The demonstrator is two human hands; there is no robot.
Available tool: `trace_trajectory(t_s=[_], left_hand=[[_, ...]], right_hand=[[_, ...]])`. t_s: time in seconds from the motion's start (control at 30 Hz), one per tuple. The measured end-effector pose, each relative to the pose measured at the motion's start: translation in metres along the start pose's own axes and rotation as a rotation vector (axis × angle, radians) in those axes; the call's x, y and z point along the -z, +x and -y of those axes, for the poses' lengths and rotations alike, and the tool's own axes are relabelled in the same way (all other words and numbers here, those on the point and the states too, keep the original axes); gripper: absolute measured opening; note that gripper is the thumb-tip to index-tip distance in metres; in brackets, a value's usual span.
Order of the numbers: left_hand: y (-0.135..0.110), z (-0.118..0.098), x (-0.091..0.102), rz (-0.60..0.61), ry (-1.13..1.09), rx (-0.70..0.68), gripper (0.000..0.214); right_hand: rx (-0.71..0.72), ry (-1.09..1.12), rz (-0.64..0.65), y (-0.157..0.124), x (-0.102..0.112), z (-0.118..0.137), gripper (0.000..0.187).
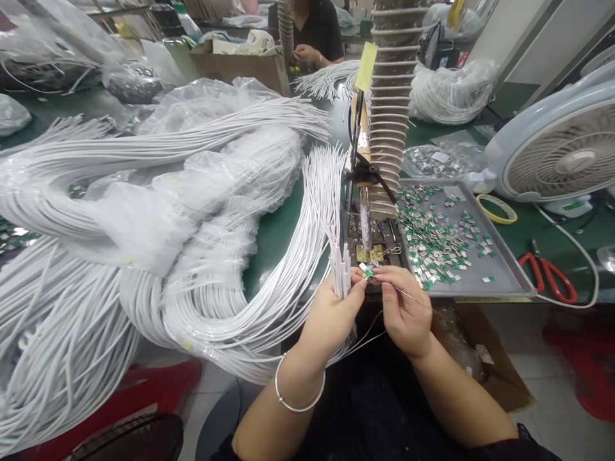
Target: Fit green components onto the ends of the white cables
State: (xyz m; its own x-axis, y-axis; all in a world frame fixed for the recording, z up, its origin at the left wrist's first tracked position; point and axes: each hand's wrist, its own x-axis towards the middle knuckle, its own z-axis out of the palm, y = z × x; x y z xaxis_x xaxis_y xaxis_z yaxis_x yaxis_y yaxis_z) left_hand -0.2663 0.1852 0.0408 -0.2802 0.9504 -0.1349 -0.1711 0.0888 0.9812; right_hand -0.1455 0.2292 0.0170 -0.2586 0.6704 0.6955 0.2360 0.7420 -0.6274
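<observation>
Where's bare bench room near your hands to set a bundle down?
Green mat shows between the white wires and the soldering iron, and between the metal tray and red scissors. Crowded: the tray, full of small parts.

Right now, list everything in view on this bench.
white wires: many, white, bundled across the left
clear plastic bags: several, clear, under the wires
metal tray: one, grey, right of centre
green-and-silver pieces: many, on the tray
ribbed duct: one, tan, upright left of the tray
desk fan: one, pale blue and white, far right
scissors: one, red handles, right of the tray
tape roll: one, yellow, beside the tray
co-worker: one, black top, far side
left hand: gripping white wires, silver bangle on the wrist
right hand: fingers at a small green piece
</observation>
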Motion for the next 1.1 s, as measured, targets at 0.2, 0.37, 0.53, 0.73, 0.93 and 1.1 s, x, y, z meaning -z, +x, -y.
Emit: trace_trajectory(t_s=[0.2, 0.37, 0.53, 0.73, 0.93, 1.1], left_hand=[[-0.011, 0.009, 0.000, 0.126, 0.022, 0.009, 0.024], [-0.015, 0.019, 0.003, 0.091, 0.006, 0.079, 0.027], [-0.014, 0.029, 0.007, 0.011, -0.045, 0.058, 0.026], [-0.011, 0.026, -0.001, -0.001, -0.424, 0.136, 0.026], [-0.010, 0.020, -0.006, -0.072, -0.612, 0.243, 0.028], [-0.011, 0.020, -0.003, -0.046, -0.698, 0.355, 0.025]], right_hand=[[0.004, 0.004, 0.056, -0.007, 0.003, 0.002, 0.022], [0.007, 0.007, 0.131, -0.017, 0.016, 0.001, 0.023], [-0.027, 0.001, 0.152, -0.025, 0.030, 0.000, 0.025], [-0.113, 0.055, 0.204, -0.036, 0.022, 0.002, 0.026], [-0.123, 0.057, 0.318, -0.050, 0.006, 0.010, 0.004], [-0.165, 0.037, 0.350, -0.054, -0.001, 0.013, 0.008]])
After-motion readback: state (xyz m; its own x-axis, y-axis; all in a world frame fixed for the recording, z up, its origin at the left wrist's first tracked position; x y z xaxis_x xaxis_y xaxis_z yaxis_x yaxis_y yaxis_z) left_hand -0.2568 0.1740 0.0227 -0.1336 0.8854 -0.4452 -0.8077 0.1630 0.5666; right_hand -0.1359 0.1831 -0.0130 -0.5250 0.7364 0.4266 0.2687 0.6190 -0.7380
